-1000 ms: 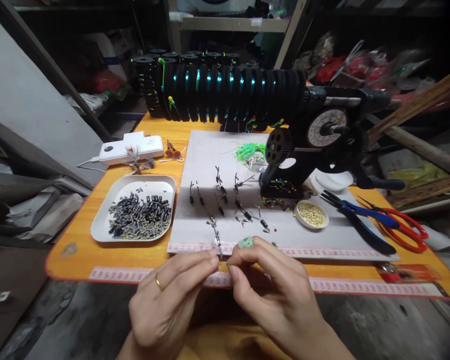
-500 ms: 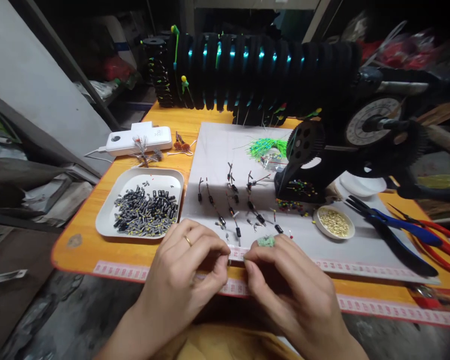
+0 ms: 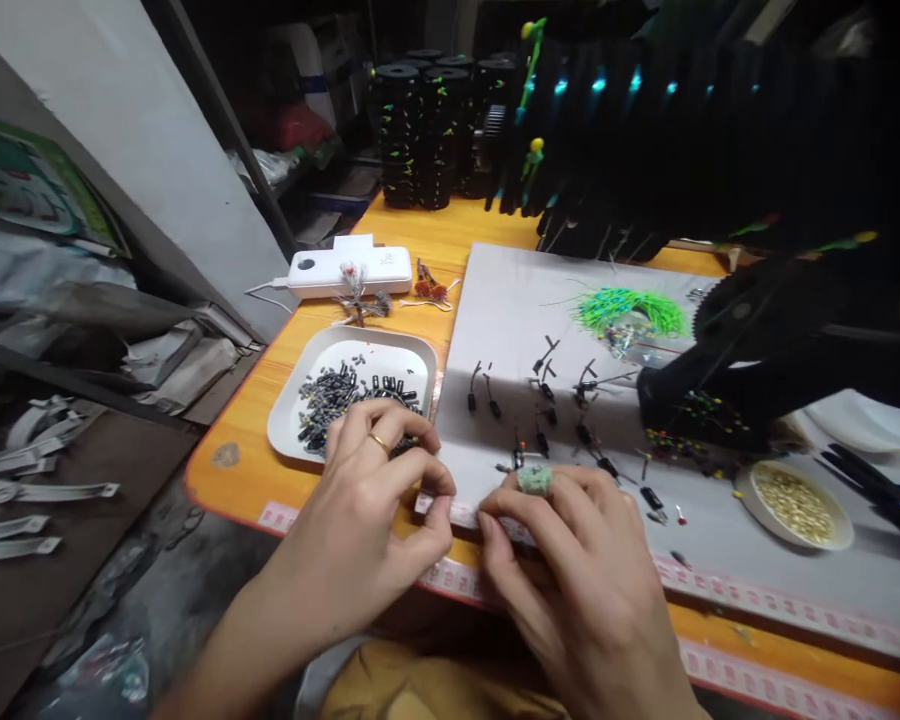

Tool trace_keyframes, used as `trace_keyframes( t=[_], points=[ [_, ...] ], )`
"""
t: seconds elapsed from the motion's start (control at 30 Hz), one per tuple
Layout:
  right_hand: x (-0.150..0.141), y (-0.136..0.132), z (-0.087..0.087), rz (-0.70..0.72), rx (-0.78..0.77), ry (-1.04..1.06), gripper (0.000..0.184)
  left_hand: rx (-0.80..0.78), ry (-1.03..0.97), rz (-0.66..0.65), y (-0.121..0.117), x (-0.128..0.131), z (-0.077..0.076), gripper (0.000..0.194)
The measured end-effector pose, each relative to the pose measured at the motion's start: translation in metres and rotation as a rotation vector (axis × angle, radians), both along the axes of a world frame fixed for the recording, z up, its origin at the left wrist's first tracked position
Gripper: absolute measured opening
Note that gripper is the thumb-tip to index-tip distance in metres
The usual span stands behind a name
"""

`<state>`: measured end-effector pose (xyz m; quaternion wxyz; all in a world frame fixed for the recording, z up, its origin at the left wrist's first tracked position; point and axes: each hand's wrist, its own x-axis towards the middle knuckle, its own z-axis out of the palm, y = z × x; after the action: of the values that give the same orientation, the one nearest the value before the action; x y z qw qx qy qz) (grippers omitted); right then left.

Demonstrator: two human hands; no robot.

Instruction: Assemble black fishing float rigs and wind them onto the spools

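Left hand [image 3: 379,500], ring on one finger, and right hand [image 3: 570,560], with a green ring, met fingertip to fingertip at the near edge of the grey mat [image 3: 510,300]. Both were pinched nearly closed; whatever small piece lay between the fingertips was too small to make out.

White tray [image 3: 285,425] of small black and grey pieces sat just left of the mat, near the orange counter's [image 3: 232,480] rounded left corner. Rows of small black rigs [image 3: 547,390] lay mid-mat, beyond the fingers. Bare mat lay open between the rigs and the far edge.

A printed measuring tape [image 3: 757,600] ran along the mat's near edge; its figures were unreadable. A white power bank [image 3: 349,272] lay at the far left, its marking illegible.

A round dish [image 3: 795,505] of golden beads stood to the right, in front of the black winding machine [image 3: 780,340].
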<state>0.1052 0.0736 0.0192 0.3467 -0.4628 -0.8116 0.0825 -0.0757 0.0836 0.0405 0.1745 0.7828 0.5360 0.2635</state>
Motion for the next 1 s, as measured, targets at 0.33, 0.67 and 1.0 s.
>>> trace_keyframes(
  t=[0.33,0.67,1.0],
  points=[
    [0.006,-0.003,-0.004,0.016,0.036,-0.087,0.011,0.021,-0.026,0.007,-0.001,0.0,-0.002,0.011],
    [0.011,-0.006,-0.005,-0.025,0.04,-0.081,0.013,0.074,-0.027,0.038,-0.003,0.003,-0.009,0.012],
    [0.014,-0.01,-0.004,-0.084,-0.004,-0.038,0.011,0.11,0.01,0.035,-0.001,0.004,-0.012,0.013]
  ],
)
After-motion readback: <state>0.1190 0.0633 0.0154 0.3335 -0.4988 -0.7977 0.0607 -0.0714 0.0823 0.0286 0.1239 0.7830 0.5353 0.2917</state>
